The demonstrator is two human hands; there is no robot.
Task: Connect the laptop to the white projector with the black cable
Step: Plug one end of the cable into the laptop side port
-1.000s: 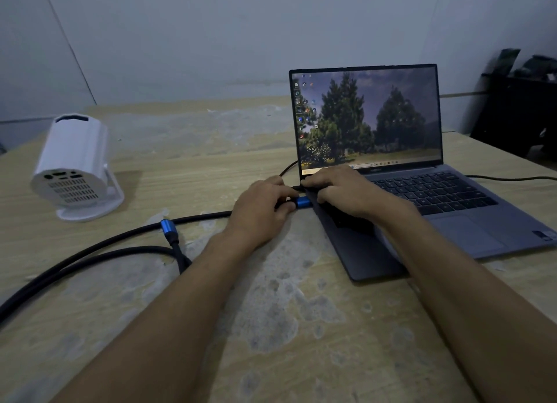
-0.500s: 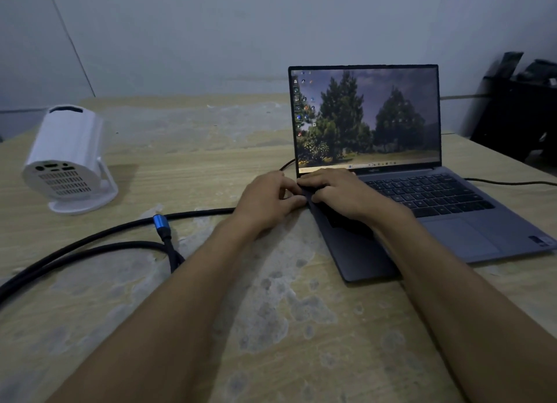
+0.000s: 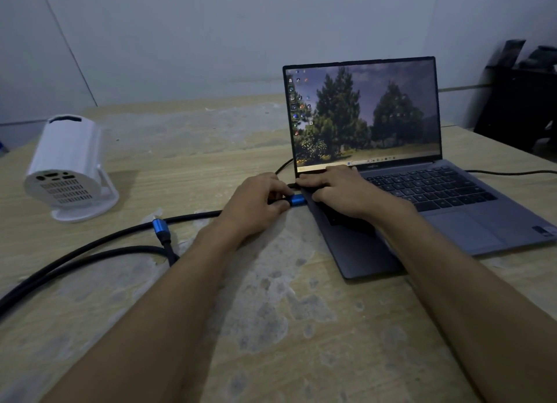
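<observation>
An open grey laptop (image 3: 452, 209) with a tree wallpaper stands on the right of the wooden table. My left hand (image 3: 256, 203) pinches a blue-tipped plug (image 3: 297, 200) of the black cable (image 3: 90, 245), its tip touching the laptop's left edge. My right hand (image 3: 340, 191) lies flat on the laptop's left side, fingers over the rear corner. The cable's other blue plug (image 3: 161, 229) lies loose on the table. The white projector (image 3: 67, 167) stands at the left, its ports facing me, nothing plugged in.
A thin black cord (image 3: 509, 172) runs off to the right from behind the laptop. Dark furniture (image 3: 518, 101) stands at the far right, beyond the table (image 3: 271, 327). The cable loops across the table's left side.
My left hand's fingers have drawn back a little, so the blue plug at the laptop's edge shows again. The view has shifted slightly. My right hand stays on the laptop.
</observation>
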